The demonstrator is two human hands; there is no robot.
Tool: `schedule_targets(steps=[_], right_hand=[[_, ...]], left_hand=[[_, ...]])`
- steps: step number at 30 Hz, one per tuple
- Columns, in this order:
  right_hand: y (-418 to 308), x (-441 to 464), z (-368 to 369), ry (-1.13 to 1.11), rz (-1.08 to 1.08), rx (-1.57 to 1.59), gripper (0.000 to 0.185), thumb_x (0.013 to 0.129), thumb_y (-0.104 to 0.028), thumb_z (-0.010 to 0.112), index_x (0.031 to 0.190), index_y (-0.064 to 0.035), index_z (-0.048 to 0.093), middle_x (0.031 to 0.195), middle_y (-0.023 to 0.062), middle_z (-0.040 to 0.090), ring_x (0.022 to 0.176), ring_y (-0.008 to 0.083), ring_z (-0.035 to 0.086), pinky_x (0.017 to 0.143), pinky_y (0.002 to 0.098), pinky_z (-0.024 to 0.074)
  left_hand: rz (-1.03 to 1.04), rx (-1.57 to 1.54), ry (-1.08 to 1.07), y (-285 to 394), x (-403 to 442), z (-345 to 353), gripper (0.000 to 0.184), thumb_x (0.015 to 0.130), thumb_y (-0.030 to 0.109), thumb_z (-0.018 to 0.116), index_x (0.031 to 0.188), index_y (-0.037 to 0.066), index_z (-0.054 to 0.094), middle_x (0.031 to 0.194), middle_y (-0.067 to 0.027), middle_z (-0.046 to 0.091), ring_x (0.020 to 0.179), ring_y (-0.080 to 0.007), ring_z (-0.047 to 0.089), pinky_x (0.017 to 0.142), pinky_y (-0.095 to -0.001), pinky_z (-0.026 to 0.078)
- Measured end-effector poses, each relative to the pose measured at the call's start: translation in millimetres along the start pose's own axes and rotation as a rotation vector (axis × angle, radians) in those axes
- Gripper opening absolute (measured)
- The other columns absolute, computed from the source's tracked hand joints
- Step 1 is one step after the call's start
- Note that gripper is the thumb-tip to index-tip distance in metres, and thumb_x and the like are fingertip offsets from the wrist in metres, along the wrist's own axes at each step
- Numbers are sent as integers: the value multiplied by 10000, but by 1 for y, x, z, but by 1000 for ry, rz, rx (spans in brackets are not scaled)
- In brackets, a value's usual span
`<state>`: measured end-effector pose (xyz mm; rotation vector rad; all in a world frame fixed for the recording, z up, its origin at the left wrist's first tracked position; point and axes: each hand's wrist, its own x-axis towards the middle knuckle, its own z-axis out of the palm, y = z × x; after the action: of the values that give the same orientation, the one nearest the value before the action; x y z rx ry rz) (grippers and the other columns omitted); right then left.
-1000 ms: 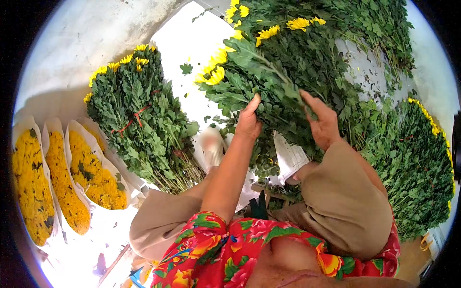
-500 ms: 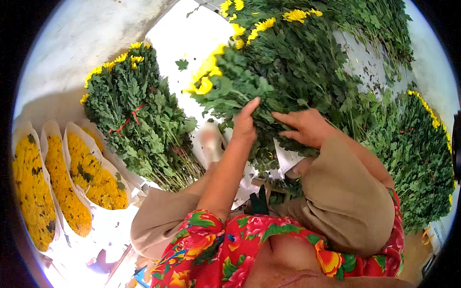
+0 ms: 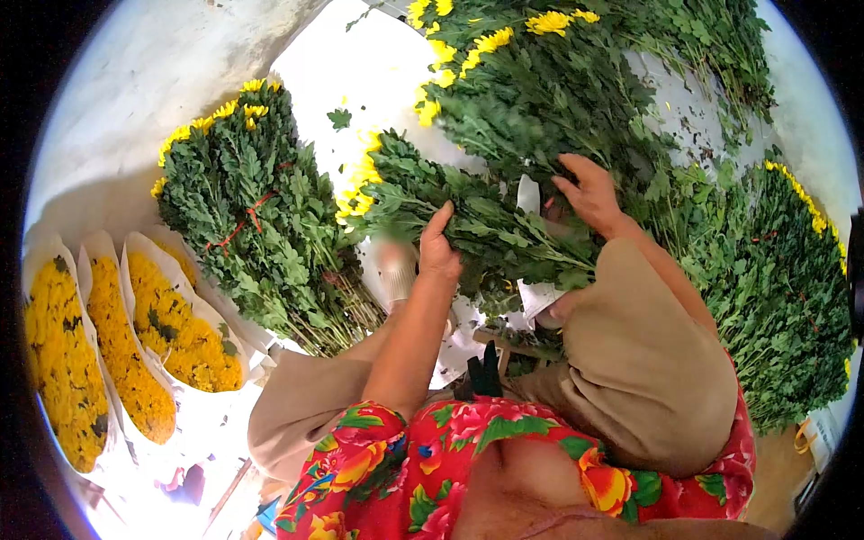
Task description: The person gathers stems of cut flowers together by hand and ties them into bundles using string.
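My left hand [image 3: 440, 251] is closed around a bunch of yellow chrysanthemums [image 3: 477, 202], its thumb lying on top of the leafy stems. The bunch lies across in front of my knees, yellow heads to the left and stems to the right. My right hand [image 3: 591, 195] is away from that bunch, fingers apart, at the lower edge of a large heap of chrysanthemums [image 3: 558, 99]. Whether its fingertips touch the leaves there, I cannot tell. Part of my left fingers is hidden beneath the bunch.
A chrysanthemum bundle tied with red string [image 3: 261, 216] lies to the left. Beyond it stand several white-wrapped bundles of yellow blooms [image 3: 63, 351]. Another tied bundle [image 3: 774, 297] is at the right. A loose leaf [image 3: 339, 119] lies on the white sheet [image 3: 360, 54].
My left hand has moved slightly left and down with the bunch, which now lies lower and apart from the heap. My right hand has moved up and right, off the stems.
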<state>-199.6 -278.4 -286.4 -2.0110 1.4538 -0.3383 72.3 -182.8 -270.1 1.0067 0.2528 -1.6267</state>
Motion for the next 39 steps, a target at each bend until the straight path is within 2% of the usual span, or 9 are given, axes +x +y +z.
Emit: schedule_targets(steps=[7, 12, 22, 25, 26, 28, 30, 33, 39], right_hand=[[-56, -28, -48, 95, -8, 504, 378, 927, -14, 584, 1301, 1, 532, 1143, 110, 630, 1014, 204, 597, 922, 275, 432], [-77, -38, -53, -50, -288, 211, 409, 849, 63, 587, 1242, -49, 569, 966, 165, 599, 820, 346, 610, 721, 361, 501], [-62, -33, -44, -387, -369, 117, 435, 856, -172, 660, 1278, -132, 563, 974, 179, 650, 867, 384, 635, 711, 456, 518], [-46, 5, -74, -424, 8, 366, 262, 872, -243, 677, 1042, -43, 671, 891, 163, 655, 840, 303, 650, 764, 400, 518], [-13, 19, -65, -17, -144, 398, 250, 877, -214, 662, 1056, -39, 657, 923, 162, 642, 857, 313, 633, 775, 402, 514], [23, 42, -73, 549, -30, -260, 421, 898, -230, 650, 1267, -50, 558, 1159, 195, 608, 1065, 343, 588, 889, 448, 478], [82, 62, -64, 525, 169, -425, 551, 873, -298, 687, 1307, -10, 507, 1292, 232, 551, 1165, 365, 548, 946, 448, 457], [121, 75, -57, 240, 495, -87, 670, 770, -372, 757, 1305, -30, 545, 1268, 245, 584, 1141, 387, 589, 946, 425, 477], [118, 68, -64, 534, 261, -33, 546, 799, -320, 749, 1244, -42, 600, 1205, 186, 637, 1097, 364, 614, 923, 421, 487]], left_hand=[[44, 48, -75, 5, 10, 28, 330, 899, 205, 635, 1155, -2, 629, 1105, -128, 679, 1003, -281, 658, 897, -431, 534], [73, 13, -191, 12, 9, 41, 356, 882, 215, 654, 1177, 18, 624, 1118, -115, 671, 1012, -267, 651, 930, -410, 515], [45, 218, 62, 10, 6, 66, 432, 830, 283, 690, 1159, 14, 611, 1097, -130, 664, 967, -291, 644, 889, -435, 518], [51, 183, -7, 8, 10, 62, 400, 841, 288, 662, 1141, 27, 617, 1086, -128, 673, 949, -292, 655, 874, -434, 525], [47, 161, -16, 9, 11, 61, 394, 846, 295, 655, 1138, 33, 618, 1084, -128, 674, 943, -293, 657, 871, -437, 526], [7, 92, -71, 9, 15, 55, 386, 842, 228, 655, 1158, 13, 605, 1078, -126, 675, 942, -290, 660, 879, -419, 531], [35, 98, -27, 6, 17, 52, 385, 845, 238, 652, 1155, 14, 607, 1074, -124, 676, 939, -287, 661, 876, -420, 531], [41, 133, -41, 5, 21, 49, 377, 851, 248, 647, 1144, 14, 611, 1066, -126, 677, 932, -282, 662, 867, -418, 531], [17, 120, -93, 6, 28, 40, 362, 853, 249, 646, 1129, 16, 616, 1059, -127, 679, 928, -280, 663, 862, -417, 532]])
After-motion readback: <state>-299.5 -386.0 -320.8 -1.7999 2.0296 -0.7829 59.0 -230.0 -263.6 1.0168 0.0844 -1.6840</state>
